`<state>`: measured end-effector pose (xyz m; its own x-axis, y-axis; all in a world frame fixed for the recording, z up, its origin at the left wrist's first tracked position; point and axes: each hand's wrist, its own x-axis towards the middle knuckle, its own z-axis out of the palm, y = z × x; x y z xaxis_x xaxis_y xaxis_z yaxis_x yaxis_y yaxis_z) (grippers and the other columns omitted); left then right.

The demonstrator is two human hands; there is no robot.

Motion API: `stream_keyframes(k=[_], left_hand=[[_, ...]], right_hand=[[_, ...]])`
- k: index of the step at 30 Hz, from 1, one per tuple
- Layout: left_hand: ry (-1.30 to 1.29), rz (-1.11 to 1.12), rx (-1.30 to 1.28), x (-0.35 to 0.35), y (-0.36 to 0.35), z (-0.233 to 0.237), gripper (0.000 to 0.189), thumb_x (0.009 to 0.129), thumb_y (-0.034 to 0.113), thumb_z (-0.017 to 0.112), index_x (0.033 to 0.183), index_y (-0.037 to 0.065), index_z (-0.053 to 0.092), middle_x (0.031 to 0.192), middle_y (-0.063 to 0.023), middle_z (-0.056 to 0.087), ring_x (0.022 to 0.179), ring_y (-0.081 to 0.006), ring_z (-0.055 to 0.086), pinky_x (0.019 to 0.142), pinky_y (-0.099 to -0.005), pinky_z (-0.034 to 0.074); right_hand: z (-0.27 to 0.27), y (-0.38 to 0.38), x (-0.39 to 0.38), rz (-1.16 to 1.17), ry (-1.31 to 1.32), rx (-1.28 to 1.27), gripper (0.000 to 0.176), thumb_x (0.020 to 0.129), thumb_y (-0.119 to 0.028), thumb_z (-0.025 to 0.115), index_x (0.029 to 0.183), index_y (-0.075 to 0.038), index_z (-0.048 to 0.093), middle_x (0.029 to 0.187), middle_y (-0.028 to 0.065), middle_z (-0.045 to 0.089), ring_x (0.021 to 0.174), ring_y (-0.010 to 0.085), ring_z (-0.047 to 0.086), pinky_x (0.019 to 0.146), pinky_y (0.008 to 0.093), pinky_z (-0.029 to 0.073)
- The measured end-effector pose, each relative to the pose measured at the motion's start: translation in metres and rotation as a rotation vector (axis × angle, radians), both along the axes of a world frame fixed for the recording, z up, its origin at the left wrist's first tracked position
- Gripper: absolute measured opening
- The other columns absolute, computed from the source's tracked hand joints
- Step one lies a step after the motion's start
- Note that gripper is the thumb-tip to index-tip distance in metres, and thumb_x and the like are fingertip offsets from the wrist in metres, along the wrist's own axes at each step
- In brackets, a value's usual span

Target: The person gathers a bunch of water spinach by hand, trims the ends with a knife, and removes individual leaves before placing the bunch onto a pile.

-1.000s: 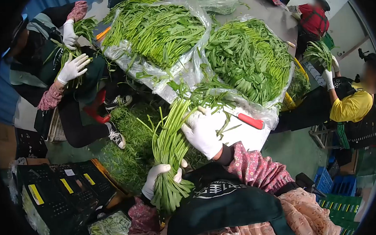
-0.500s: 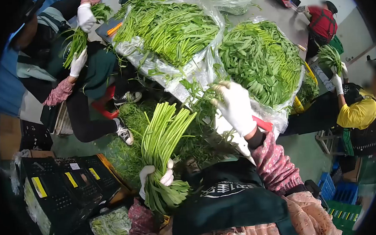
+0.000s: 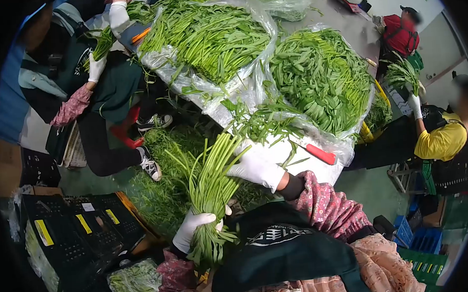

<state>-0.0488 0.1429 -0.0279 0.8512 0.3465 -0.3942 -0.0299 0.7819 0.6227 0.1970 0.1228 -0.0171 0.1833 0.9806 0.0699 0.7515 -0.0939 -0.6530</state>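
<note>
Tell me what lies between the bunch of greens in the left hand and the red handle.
Between the bunch of greens and the red handle, the head view shows the right hand, then white board with loose green pieces on it.

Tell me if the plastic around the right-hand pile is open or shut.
Open: the plastic lies back, leaving the greens uncovered.

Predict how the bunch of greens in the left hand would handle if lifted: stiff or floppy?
The bunch would probably flex somewhat: its stems are long, thin and splayed beyond the left hand. The leafy end looks floppier, with loose, narrow leaves. Outer stems might slip free, since I see no tie.
</note>
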Motion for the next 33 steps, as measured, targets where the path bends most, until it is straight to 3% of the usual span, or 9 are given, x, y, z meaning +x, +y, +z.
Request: stream_keyframes(k=[4,5,8,10,18,22,27,28,33], left_hand=[[-0.034,-0.033,0.035,-0.004,-0.001,-0.009,0.052,0.080,0.023,0.062,0.121,-0.007,0.052,0.106,-0.0200,0.063,0.064,-0.0179,0.060,0.058,-0.0301,0.051],[-0.014,-0.035,0.036,-0.003,-0.001,-0.002,0.052,0.080,0.023,0.061,0.121,-0.007,0.052,0.107,-0.0200,0.063,0.065,-0.0178,0.060,0.058,-0.0299,0.051],[0.021,-0.048,0.048,0.002,-0.004,0.001,0.049,0.081,0.020,0.063,0.121,-0.005,0.054,0.107,-0.0190,0.064,0.067,-0.0171,0.061,0.059,-0.0290,0.051],[0.036,-0.078,0.109,0.004,-0.005,0.000,0.048,0.081,0.017,0.064,0.123,-0.004,0.054,0.106,-0.0182,0.064,0.068,-0.0168,0.062,0.061,-0.0286,0.051],[0.096,-0.070,0.123,0.009,-0.005,0.003,0.048,0.082,0.007,0.066,0.127,-0.003,0.052,0.109,-0.0159,0.066,0.073,-0.0164,0.064,0.065,-0.0306,0.054],[0.120,-0.087,0.165,-0.004,-0.006,0.003,0.040,0.082,0.003,0.065,0.121,-0.003,0.057,0.102,-0.0136,0.067,0.073,-0.0174,0.065,0.065,-0.0315,0.055],[0.219,-0.005,0.196,-0.017,-0.014,0.010,0.032,0.083,0.002,0.066,0.115,-0.002,0.061,0.091,-0.0072,0.066,0.073,-0.0153,0.063,0.067,-0.0303,0.052],[0.239,0.023,0.197,-0.015,-0.015,0.012,0.029,0.084,0.003,0.067,0.113,-0.002,0.062,0.089,-0.0052,0.065,0.074,-0.0141,0.062,0.068,-0.0296,0.051],[0.299,0.039,0.310,-0.002,-0.021,0.008,0.031,0.085,0.003,0.070,0.115,0.000,0.063,0.095,-0.0041,0.067,0.079,-0.0121,0.063,0.072,-0.0279,0.051]], right_hand=[[-0.019,-0.004,0.021,0.098,0.619,-0.332,0.028,0.078,-0.025,0.077,0.096,-0.005,0.071,0.083,0.0143,0.070,0.078,0.0226,0.067,0.072,0.0353,0.052],[-0.031,-0.004,0.020,0.098,0.708,-0.227,0.029,0.076,-0.024,0.079,0.093,-0.002,0.069,0.078,0.0135,0.068,0.072,0.0190,0.065,0.068,0.0358,0.051],[-0.041,-0.010,0.016,0.064,0.408,-0.195,0.033,0.077,-0.028,0.078,0.095,-0.002,0.068,0.077,0.0159,0.068,0.067,0.0235,0.066,0.064,0.0386,0.051],[-0.039,-0.017,0.004,-0.074,-0.012,-0.094,0.039,0.078,-0.035,0.075,0.104,-0.007,0.067,0.077,0.0205,0.066,0.066,0.0361,0.066,0.061,0.0449,0.052],[-0.013,-0.020,0.006,-0.229,-0.778,0.312,0.013,0.078,-0.017,0.063,0.086,-0.007,0.062,0.077,0.0102,0.058,0.080,0.0314,0.056,0.069,0.0475,0.042],[-0.017,-0.013,0.063,-0.223,-0.759,0.117,0.006,0.078,-0.011,0.061,0.077,-0.008,0.056,0.071,0.0132,0.058,0.076,0.0331,0.061,0.060,0.0486,0.044],[-0.006,-0.026,0.108,-0.506,-0.303,-0.033,0.023,0.085,-0.027,0.063,0.091,-0.004,0.065,0.073,0.0185,0.066,0.073,0.0369,0.066,0.069,0.0465,0.052],[0.012,-0.031,0.091,-0.452,-0.108,0.059,0.023,0.085,-0.025,0.062,0.095,-0.004,0.066,0.076,0.0175,0.066,0.077,0.0374,0.065,0.071,0.0466,0.052],[0.048,-0.036,-0.004,0.107,-0.210,0.250,0.027,0.080,-0.031,0.073,0.094,-0.009,0.067,0.084,0.0104,0.062,0.084,0.0302,0.059,0.078,0.0414,0.044]])
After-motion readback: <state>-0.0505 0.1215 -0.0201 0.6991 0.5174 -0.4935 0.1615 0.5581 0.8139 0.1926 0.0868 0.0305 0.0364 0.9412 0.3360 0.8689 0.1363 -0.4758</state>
